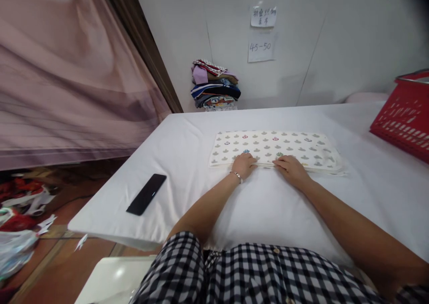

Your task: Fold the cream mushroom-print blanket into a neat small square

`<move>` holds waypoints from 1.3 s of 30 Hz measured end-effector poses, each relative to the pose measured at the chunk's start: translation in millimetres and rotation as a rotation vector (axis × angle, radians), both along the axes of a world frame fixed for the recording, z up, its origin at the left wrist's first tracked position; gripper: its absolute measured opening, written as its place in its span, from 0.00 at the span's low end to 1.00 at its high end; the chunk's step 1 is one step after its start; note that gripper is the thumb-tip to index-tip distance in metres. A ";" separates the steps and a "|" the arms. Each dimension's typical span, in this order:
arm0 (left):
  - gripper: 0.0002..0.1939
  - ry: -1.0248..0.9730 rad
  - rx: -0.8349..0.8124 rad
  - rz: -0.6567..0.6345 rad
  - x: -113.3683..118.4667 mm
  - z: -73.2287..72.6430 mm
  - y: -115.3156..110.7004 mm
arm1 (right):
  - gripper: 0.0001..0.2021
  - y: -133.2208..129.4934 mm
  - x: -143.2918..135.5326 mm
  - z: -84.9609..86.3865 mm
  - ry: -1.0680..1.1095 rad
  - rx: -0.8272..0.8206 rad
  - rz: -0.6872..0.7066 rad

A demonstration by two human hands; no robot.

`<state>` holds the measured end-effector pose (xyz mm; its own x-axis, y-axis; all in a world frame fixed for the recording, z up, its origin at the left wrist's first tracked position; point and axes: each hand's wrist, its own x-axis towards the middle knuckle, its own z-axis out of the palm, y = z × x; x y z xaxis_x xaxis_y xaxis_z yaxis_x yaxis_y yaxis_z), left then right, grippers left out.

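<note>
A folded white cloth (261, 144) with grey duck-like shapes and small coloured anchors lies flat on the table, its long side across my view. Several layers show along its near edge. My left hand (244, 164) grips that near edge left of its middle, fingertips on top of the fabric; a bracelet circles the wrist. A short gap to the right, my right hand (292, 169) pinches the same edge. Both thumbs are partly hidden, and the cloth's right end looks slightly uneven.
A white-covered table (187, 161) carries a black phone (146, 194) at left and a red basket (407, 116) at far right. Folded clothes (216, 87) are stacked beyond the back edge, against the wall. A pink curtain (73, 71) hangs at left; a white stool (112, 279) stands below.
</note>
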<state>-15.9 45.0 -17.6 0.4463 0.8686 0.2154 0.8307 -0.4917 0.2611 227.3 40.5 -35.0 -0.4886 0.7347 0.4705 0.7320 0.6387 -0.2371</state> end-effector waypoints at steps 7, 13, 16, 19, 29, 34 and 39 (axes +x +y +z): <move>0.09 -0.083 -0.089 0.012 -4.1 -1.8 9.8 | 0.17 -0.4 -1.8 -2.0 0.024 0.030 -0.014; 0.11 -0.020 0.019 0.016 -1.1 -4.9 0.7 | 0.16 -3.6 -0.9 -0.3 -0.017 0.043 0.009; 0.11 0.006 0.054 0.015 0.3 -4.6 -5.7 | 0.14 -4.6 -0.5 -0.2 -0.061 0.037 0.018; 0.13 -0.004 0.066 -0.005 1.3 -3.0 -8.5 | 0.14 -4.4 -1.1 -1.3 -0.068 0.038 -0.009; 0.12 0.021 0.039 -0.009 3.5 -1.6 -6.2 | 0.16 -1.3 -1.5 -2.9 -0.046 0.023 -0.035; 0.10 -0.007 0.056 -0.012 1.6 -3.1 -5.2 | 0.16 -3.3 -3.1 -0.1 -0.003 0.000 -0.042; 0.11 0.004 0.094 -0.006 3.4 0.2 -6.5 | 0.16 -4.5 -3.6 -0.7 0.014 0.012 -0.048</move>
<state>-12.4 38.5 -17.5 0.4530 0.8417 0.2940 0.8285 -0.5192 0.2100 223.7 36.0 -35.7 -0.4463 0.7515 0.4858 0.7584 0.6058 -0.2404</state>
